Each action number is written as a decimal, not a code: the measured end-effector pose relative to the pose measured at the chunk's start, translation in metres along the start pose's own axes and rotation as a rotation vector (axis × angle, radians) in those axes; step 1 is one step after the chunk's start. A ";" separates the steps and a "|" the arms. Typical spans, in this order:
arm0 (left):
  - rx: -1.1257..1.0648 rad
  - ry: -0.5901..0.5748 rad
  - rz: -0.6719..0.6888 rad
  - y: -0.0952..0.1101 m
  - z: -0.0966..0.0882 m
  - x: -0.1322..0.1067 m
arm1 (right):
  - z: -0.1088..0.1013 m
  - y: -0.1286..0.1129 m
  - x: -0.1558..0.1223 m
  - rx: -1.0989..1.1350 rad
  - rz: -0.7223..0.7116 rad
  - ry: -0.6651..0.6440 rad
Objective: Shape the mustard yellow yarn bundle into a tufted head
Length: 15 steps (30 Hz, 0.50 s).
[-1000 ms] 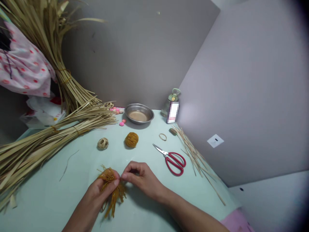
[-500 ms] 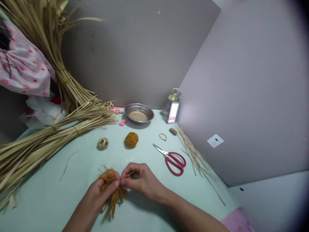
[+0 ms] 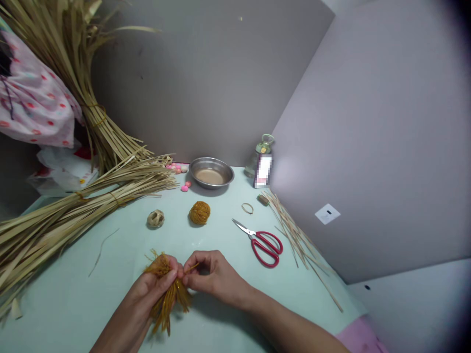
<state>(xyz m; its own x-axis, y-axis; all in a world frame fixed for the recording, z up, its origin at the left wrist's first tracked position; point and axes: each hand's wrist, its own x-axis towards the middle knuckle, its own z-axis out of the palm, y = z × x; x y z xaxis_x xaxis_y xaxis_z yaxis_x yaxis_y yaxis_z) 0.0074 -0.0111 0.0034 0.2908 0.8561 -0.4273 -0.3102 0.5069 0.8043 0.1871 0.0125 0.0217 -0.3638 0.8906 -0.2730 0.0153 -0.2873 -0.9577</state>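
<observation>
My left hand [image 3: 152, 289] is closed round a bundle of orange-brown woven strips [image 3: 167, 291], whose loose ends hang toward me. My right hand [image 3: 211, 274] pinches a single thin strip [image 3: 191, 267] sticking out of that bundle, fingertips touching the left thumb. Both hands hover just above the pale green table [image 3: 110, 274] near its front edge. Farther back lie a finished orange woven ball [image 3: 199, 213] and a smaller tan woven ball [image 3: 155, 218].
Red-handled scissors [image 3: 263, 242] lie to the right of my hands. Thin splints [image 3: 294, 230] run along the right wall. A steel bowl [image 3: 211, 172], a glass bottle [image 3: 260, 157], pink beads [image 3: 184, 187] and a small ring [image 3: 248, 208] sit at the back. Big straw bundles [image 3: 73, 206] fill the left side.
My right hand has drawn one thin strip out of the bundle and up to the right. My left hand has shifted its hold slightly lower on the bundle.
</observation>
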 end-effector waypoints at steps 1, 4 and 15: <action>-0.007 -0.010 0.009 0.000 0.000 0.000 | 0.000 0.001 0.001 0.008 -0.004 -0.004; -0.044 -0.007 0.047 0.002 0.002 0.002 | 0.000 0.003 0.002 0.009 -0.029 -0.017; 0.087 0.122 0.057 -0.012 -0.006 0.009 | 0.002 0.005 0.005 0.141 -0.065 0.034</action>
<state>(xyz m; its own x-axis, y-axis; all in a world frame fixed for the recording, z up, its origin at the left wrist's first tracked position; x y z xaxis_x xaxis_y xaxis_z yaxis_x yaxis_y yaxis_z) 0.0085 -0.0094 -0.0127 0.1612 0.8917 -0.4229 -0.2417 0.4511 0.8591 0.1839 0.0147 0.0155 -0.3283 0.9196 -0.2159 -0.1388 -0.2731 -0.9519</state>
